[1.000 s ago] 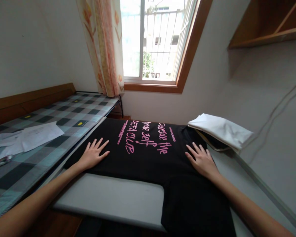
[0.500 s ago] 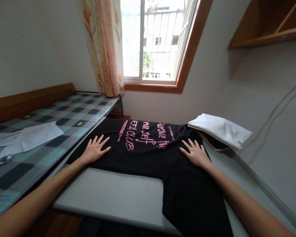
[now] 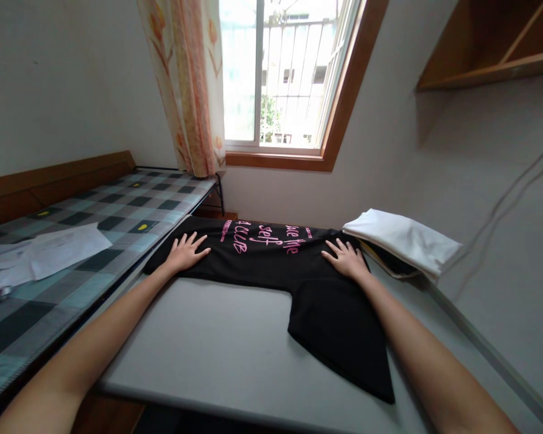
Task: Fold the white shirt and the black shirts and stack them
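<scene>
Black shirt [image 3: 253, 265] at twelve o'clock on surface [image 3: 217, 337]. Left hand [image 3: 183, 254], right hand [image 3: 349, 260] flat on it, fingers spread open. Uneven pushing could crease it (or nudge white bundle [image 3: 402, 238], one o'clock).

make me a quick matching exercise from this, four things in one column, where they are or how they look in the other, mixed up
1. shirt
2. papers
3. curtain
4. shelf

A. high up on the right
B. on the checked bed
C. black, spread on the table
D. hanging beside the window

Pairs: 1-C, 2-B, 3-D, 4-A
</scene>
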The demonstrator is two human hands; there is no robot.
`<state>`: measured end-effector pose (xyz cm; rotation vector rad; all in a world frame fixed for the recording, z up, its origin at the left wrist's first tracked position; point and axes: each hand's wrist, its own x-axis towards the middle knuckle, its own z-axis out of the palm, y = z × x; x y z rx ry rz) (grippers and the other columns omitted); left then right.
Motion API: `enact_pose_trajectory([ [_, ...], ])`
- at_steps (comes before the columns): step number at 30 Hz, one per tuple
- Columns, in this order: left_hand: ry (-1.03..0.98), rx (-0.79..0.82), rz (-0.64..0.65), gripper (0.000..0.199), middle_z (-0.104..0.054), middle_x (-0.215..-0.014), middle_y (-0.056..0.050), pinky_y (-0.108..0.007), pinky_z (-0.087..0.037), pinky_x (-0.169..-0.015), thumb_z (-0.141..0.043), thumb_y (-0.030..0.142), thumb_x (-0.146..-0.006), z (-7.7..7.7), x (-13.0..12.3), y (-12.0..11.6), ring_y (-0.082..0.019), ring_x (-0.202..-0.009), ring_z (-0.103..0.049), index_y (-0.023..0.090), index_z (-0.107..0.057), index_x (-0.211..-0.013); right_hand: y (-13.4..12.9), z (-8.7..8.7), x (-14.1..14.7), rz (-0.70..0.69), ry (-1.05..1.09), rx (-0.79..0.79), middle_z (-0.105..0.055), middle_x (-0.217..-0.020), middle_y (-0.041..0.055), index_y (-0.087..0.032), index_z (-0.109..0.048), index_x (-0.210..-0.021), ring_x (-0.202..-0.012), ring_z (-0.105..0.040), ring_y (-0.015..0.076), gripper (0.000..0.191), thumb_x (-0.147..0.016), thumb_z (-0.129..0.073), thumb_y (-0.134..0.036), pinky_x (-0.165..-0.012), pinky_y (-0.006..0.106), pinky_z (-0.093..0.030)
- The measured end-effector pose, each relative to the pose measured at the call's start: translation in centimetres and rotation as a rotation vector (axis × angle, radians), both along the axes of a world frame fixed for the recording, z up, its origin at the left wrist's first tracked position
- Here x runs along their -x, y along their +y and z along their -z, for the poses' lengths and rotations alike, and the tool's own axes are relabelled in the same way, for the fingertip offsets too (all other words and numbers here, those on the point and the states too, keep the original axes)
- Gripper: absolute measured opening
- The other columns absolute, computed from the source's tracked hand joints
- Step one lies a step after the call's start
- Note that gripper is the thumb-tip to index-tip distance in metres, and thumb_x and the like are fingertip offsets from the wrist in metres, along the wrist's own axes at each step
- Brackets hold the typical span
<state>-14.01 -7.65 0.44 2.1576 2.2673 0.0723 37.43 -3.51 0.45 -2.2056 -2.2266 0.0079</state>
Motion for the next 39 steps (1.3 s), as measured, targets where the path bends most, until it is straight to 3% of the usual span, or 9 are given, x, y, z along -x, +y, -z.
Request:
enact_pose_trajectory([
  [5,-0.002,0.01,-0.002,0.071,-0.019,-0.159,-0.006,-0.054,-0.016,-0.112,-0.028,0.07,-0.088,-0.2,-0.2,2.4,-0.036,-0.144,-0.017,0.035,-0.026,-0.15,1.7,-0.2,-0.4,0.025,0.006,0.008,-0.021,-0.159,0.0033,-0.033,-0.028,-0.151,-0.144,-0.017,0.0334,0.071,-0.09,-0.019,-0.068,-0.113,0.055,-0.018],
  [10,0.011,0.018,0.011,0.07,-0.018,-0.159,-0.007,-0.054,-0.015,-0.113,-0.027,0.069,-0.089,-0.2,-0.2,2.9,-0.037,-0.144,-0.017,0.035,-0.024,-0.15,1.5,-0.4,-0.2,0.037,-0.011,0.021,-0.018,-0.16,0.0034,-0.033,-0.025,-0.152,-0.144,-0.016,0.0333,0.07,-0.091,-0.018,-0.066,-0.113,0.055,-0.018],
  [17,0.044,0.023,0.048,0.068,-0.017,-0.159,-0.006,-0.055,-0.017,-0.112,-0.027,0.065,-0.091,0.1,0.4,1.0,-0.037,-0.144,-0.018,0.034,-0.021,-0.151,-0.5,0.0,-0.5,0.026,-0.038,-0.017,-0.019,-0.159,0.0043,-0.031,-0.027,-0.152,-0.144,-0.017,0.0307,0.067,-0.093,-0.021,-0.061,-0.114,0.05,-0.018],
  [24,0.02,0.009,0.058,0.068,-0.017,-0.159,-0.005,-0.055,-0.016,-0.113,-0.029,0.066,-0.091,0.6,1.7,-1.6,-0.036,-0.144,-0.016,0.034,-0.022,-0.151,-3.4,0.4,-0.7,-0.097,0.012,-0.069,-0.023,-0.158,0.0082,-0.026,-0.032,-0.15,-0.144,-0.02,0.0287,0.07,-0.093,-0.019,-0.064,-0.115,0.046,-0.02],
  [28,-0.046,-0.02,0.035,0.067,-0.023,-0.158,-0.005,-0.053,-0.018,-0.113,-0.027,0.065,-0.091,0.4,2.0,-2.4,-0.035,-0.144,-0.018,0.031,-0.03,-0.149,-4.2,0.3,-0.9,-0.039,0.0,-0.046,-0.023,-0.158,0.0109,-0.023,-0.033,-0.15,-0.143,-0.022,0.0295,0.073,-0.093,-0.016,-0.065,-0.115,0.045,-0.02],
  [34,-0.109,-0.185,0.049,0.065,-0.044,-0.148,-0.007,-0.037,-0.025,-0.114,-0.022,0.058,-0.095,-0.6,2.6,-3.1,-0.025,-0.141,-0.03,0.02,-0.049,-0.14,-3.7,0.3,-1.5,-0.001,-0.016,-0.023,-0.024,-0.158,0.0089,-0.026,-0.029,-0.151,-0.143,-0.023,0.0284,0.07,-0.094,-0.015,-0.062,-0.115,0.045,-0.021],
  [39,-0.071,-0.124,0.02,0.062,-0.039,-0.151,-0.007,-0.049,-0.022,-0.113,-0.027,0.058,-0.094,-0.3,2.1,-3.3,-0.031,-0.143,-0.025,0.024,-0.046,-0.142,-3.6,0.5,-1.8,-0.013,-0.034,-0.05,-0.026,-0.157,0.0102,-0.024,-0.033,-0.15,-0.142,-0.025,0.0302,0.067,-0.095,-0.017,-0.058,-0.113,0.045,-0.024],
])
